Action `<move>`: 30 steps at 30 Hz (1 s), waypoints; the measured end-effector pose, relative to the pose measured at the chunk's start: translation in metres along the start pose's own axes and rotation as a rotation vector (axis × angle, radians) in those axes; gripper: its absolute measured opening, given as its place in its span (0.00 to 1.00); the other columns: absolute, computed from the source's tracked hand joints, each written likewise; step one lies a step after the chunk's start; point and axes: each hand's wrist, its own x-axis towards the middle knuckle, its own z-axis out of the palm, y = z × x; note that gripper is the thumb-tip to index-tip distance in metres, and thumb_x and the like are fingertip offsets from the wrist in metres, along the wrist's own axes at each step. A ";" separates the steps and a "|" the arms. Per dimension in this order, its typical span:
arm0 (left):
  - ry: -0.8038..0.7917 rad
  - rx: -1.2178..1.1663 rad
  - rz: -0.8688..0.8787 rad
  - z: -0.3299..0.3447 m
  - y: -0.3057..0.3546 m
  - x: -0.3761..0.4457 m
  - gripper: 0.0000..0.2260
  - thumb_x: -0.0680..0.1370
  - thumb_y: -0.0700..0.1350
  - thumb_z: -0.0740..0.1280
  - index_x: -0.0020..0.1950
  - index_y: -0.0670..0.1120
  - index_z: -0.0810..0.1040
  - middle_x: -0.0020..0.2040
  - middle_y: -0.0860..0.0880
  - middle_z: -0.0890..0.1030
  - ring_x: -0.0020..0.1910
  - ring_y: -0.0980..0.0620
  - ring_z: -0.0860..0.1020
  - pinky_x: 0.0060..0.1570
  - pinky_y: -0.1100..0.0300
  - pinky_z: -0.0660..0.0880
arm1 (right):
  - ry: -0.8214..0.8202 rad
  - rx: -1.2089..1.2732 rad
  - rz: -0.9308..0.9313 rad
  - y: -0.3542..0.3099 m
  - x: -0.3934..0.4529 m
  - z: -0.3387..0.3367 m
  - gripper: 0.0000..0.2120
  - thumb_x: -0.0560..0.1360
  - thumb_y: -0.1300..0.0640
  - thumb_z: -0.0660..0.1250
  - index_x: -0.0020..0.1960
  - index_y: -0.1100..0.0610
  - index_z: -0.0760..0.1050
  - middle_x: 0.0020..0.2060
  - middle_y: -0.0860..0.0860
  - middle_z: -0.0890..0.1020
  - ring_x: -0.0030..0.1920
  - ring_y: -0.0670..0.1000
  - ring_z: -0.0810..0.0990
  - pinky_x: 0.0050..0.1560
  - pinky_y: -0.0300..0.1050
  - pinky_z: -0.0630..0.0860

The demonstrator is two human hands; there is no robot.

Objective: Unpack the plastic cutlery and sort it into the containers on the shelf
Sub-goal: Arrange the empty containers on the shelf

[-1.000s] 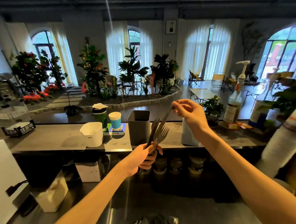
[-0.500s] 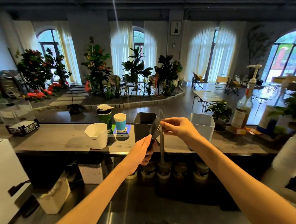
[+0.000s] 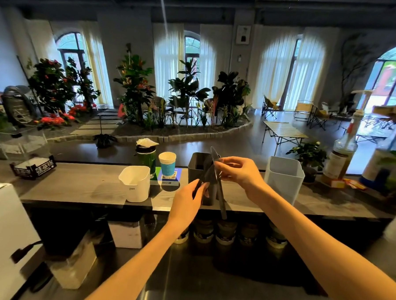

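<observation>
Now right hand (image 3: 237, 172) pinches knife (image 3: 218, 185); left hand (image 3: 187, 202) holds cutlery (image 3: 205, 175).

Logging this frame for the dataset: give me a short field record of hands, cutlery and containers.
left hand: grips a bunch of dark cutlery in front of the shelf
right hand: pinches one dark piece, held roughly upright, its type unclear
dark container: on shelf, behind the hands
clear container: on shelf, right of the hands
white container: on shelf, left of the hands
progress: the pinched piece is not yet in a container
</observation>
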 end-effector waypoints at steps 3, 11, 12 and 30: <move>-0.047 -0.036 0.008 -0.005 -0.002 0.006 0.12 0.84 0.53 0.59 0.52 0.48 0.78 0.40 0.52 0.80 0.40 0.56 0.79 0.37 0.66 0.73 | -0.018 0.020 0.000 0.000 0.010 0.004 0.11 0.75 0.59 0.75 0.55 0.64 0.83 0.48 0.60 0.87 0.46 0.52 0.87 0.43 0.39 0.82; -0.001 -0.214 -0.226 -0.043 -0.042 0.028 0.13 0.85 0.55 0.56 0.61 0.49 0.74 0.42 0.50 0.77 0.41 0.54 0.75 0.39 0.57 0.73 | 0.206 0.113 -0.232 -0.035 0.057 -0.014 0.03 0.77 0.60 0.71 0.50 0.54 0.80 0.47 0.55 0.86 0.46 0.51 0.87 0.50 0.44 0.84; 0.008 -0.297 -0.292 -0.047 -0.044 0.031 0.13 0.85 0.55 0.56 0.59 0.48 0.74 0.37 0.51 0.74 0.34 0.55 0.71 0.32 0.61 0.69 | 0.244 0.089 -0.275 -0.037 0.063 -0.014 0.03 0.78 0.60 0.70 0.50 0.54 0.79 0.47 0.55 0.86 0.46 0.51 0.87 0.50 0.44 0.84; -0.257 -0.670 -0.128 -0.048 -0.001 0.046 0.15 0.87 0.45 0.52 0.47 0.39 0.72 0.24 0.51 0.69 0.18 0.57 0.65 0.17 0.67 0.63 | -0.032 -0.354 -0.225 -0.004 0.061 0.003 0.16 0.75 0.47 0.75 0.58 0.55 0.82 0.48 0.51 0.87 0.42 0.45 0.86 0.42 0.39 0.83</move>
